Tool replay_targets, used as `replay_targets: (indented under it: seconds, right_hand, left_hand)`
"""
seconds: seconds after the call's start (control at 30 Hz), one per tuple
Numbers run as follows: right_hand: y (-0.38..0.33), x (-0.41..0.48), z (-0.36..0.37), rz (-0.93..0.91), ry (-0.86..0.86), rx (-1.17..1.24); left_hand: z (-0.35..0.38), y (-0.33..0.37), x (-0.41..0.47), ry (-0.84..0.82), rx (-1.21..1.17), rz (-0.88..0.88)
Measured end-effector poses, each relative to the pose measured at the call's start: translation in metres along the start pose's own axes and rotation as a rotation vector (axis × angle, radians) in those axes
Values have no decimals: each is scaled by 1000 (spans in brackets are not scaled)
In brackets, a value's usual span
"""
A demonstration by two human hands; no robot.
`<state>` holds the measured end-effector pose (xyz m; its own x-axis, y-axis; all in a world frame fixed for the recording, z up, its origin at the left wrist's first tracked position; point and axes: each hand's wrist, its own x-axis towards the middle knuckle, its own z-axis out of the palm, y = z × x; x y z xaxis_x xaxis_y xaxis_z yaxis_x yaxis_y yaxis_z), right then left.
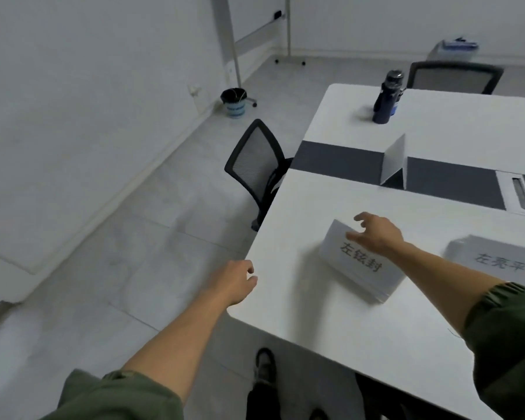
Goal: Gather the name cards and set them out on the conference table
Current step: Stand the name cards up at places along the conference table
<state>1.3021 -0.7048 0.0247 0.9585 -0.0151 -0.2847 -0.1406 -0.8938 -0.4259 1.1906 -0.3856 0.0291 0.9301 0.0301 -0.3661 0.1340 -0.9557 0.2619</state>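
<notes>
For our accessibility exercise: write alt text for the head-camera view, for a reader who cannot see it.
A person's right hand reaches over a name card on a white conference table, while the left hand rests open at the table's corner. A second card lies alongside; a third stands beyond, near a dark water bottle.

Name cards, a bottle and two hands around the corner of a conference table [331, 322].

A name card [361, 262] stands near the front-left corner, a second card [497, 257] to its right, a third [394, 160] behind them on the centre strip, and a bottle [387, 97] farther back. The right hand [376, 234] hovers over the near card; the left hand [235, 280] is at the table's edge. One chair [256, 165] stands left of the table, another [453, 77] behind it.
</notes>
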Motion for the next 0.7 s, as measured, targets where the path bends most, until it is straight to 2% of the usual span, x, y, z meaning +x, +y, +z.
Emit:
replay_targets:
  seconds: [0.1, 0.23, 0.5, 0.7]
  right_hand:
    - [25, 27, 3, 196, -217, 64]
    - [39, 35, 4, 316, -426, 179]
    - [44, 34, 15, 455, -490, 246]
    - [56, 14, 14, 479, -348, 493]
  left_hand:
    - [-5, 4, 58, -80, -47, 76]
    - [-17, 5, 108, -129, -13, 157]
    - [-30, 31, 206, -228, 77, 324]
    - [-28, 82, 234, -227, 174, 455]
